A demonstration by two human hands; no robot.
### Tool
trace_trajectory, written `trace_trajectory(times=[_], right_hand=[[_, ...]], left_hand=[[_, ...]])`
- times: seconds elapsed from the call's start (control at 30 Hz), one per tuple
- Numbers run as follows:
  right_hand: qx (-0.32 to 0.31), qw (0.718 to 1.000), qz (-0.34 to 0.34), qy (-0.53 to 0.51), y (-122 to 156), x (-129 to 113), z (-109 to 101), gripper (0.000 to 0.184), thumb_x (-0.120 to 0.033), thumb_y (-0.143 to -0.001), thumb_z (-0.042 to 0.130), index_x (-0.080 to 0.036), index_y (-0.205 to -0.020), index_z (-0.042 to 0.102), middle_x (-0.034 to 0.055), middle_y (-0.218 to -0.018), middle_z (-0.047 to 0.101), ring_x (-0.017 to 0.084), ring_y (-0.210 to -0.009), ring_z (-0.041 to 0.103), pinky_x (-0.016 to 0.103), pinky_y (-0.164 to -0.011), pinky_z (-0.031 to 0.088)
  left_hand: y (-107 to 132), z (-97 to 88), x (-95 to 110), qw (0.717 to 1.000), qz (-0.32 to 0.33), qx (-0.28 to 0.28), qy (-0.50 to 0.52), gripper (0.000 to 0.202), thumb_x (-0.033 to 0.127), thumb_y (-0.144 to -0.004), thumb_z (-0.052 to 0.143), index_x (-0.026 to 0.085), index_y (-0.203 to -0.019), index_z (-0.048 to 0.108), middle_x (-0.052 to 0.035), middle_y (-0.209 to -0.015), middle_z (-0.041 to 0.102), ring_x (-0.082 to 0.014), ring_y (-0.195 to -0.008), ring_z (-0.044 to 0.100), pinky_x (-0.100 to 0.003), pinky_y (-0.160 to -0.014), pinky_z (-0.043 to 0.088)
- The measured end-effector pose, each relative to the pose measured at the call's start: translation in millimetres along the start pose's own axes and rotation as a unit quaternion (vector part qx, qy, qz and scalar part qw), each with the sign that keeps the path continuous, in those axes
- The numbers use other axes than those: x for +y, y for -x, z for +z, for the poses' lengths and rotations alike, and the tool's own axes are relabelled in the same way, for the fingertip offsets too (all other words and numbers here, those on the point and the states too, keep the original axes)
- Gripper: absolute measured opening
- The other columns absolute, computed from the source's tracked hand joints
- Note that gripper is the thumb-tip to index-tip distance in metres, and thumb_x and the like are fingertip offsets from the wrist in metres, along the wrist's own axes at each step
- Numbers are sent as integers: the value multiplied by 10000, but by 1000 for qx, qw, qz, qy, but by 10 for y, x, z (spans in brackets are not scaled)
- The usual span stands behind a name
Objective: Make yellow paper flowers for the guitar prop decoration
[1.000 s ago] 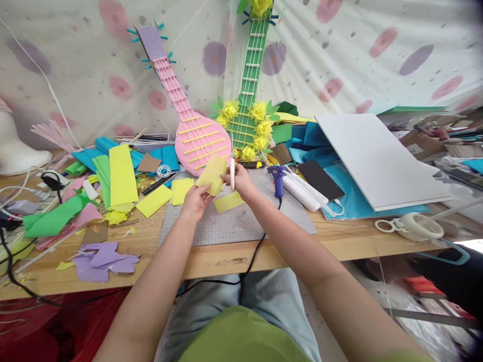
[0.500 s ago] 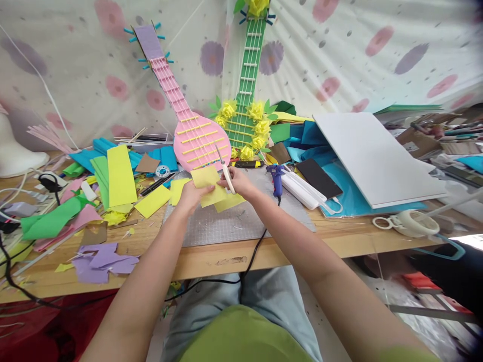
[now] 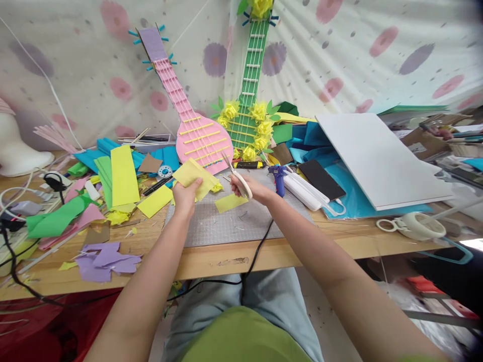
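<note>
A wooden table (image 3: 271, 251) fills the middle of the view, its near edge running left to right just in front of the person's lap. On it lies a grey cutting mat (image 3: 215, 229); its near part is bare apart from small scraps, giving open room between the forearms. The far side is crowded: a pink paper instrument (image 3: 204, 138) leans just beyond the hands, with a green paper instrument (image 3: 243, 118) to its right. Loose coloured paper crowds the left, and a purple glue gun (image 3: 278, 180) lies just right of the right hand (image 3: 256, 189).

The left hand (image 3: 185, 197) pinches a yellow paper sheet (image 3: 192, 171), thumb on top, above the mat's far left part. The sheet's longer axis slants from far left to near right. The right hand grips white-handled scissors (image 3: 237, 176), just right of the sheet and apart from it. The blades point far and left, the handles near and right. Between the hands, a yellow strip (image 3: 231, 203) lies on the mat, lengthwise roughly left to right.
</note>
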State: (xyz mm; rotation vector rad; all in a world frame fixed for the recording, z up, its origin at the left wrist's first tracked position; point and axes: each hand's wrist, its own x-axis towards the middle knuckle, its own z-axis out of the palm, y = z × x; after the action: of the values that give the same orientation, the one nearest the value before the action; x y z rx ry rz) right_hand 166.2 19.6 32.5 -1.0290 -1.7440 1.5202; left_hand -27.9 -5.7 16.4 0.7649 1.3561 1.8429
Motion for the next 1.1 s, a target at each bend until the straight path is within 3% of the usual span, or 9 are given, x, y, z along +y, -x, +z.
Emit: trace_trajectory(times=[0.1, 0.23, 1.1], right_hand=[[-145, 989, 37, 16, 135, -25, -74, 537, -684, -706, 487, -158, -813, 484, -12, -666, 491, 81, -545, 488, 225, -523, 421], [-196, 977, 52, 62, 177, -102, -102, 572, -712, -711, 449, -154, -825, 493, -13, -654, 493, 86, -538, 496, 227, -510, 426], [-155, 986, 68, 1, 157, -140, -46, 469, -608, -693, 579, -148, -712, 489, -63, -489, 412, 48, -398, 386, 184, -376, 301]], left_hand=[[-25, 42, 5, 1000, 10, 12, 19, 356, 168, -523, 755, 124, -861, 652, -104, -982, 678, -193, -839, 657, -333, -766, 537], [-23, 109, 21, 999, 18, 19, 24, 376, 168, -519, 756, 120, -875, 646, -104, -986, 675, -201, -852, 656, -343, -779, 533], [-5, 106, 32, 1000, 12, 12, 1, 409, 210, -529, 750, 127, -912, 633, -104, -1039, 662, -216, -909, 645, -324, -774, 535]])
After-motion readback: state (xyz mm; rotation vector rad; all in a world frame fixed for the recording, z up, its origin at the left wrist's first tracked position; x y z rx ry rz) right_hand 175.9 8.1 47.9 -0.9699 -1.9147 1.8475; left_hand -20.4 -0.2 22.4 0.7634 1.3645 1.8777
